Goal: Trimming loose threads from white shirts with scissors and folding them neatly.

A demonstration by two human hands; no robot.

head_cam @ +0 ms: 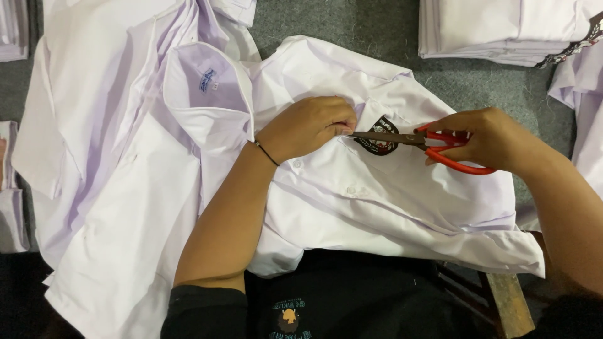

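Left hand (pixel 311 125) pinches smooth white shirt (pixel 389 194); right hand (pixel 490 138) grips red-handled scissors (pixel 433 143).

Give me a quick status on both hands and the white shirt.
Left hand pinching white shirt fabric beside the dark embroidered badge. Right hand gripping red-handled scissors, blade tips at left fingertips. Nothing in the way.

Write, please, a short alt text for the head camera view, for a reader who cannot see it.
The right hand holds red-handled scissors at a dark badge on a white shirt, while the left hand pinches the cloth beside it. More white shirts lie at the left.
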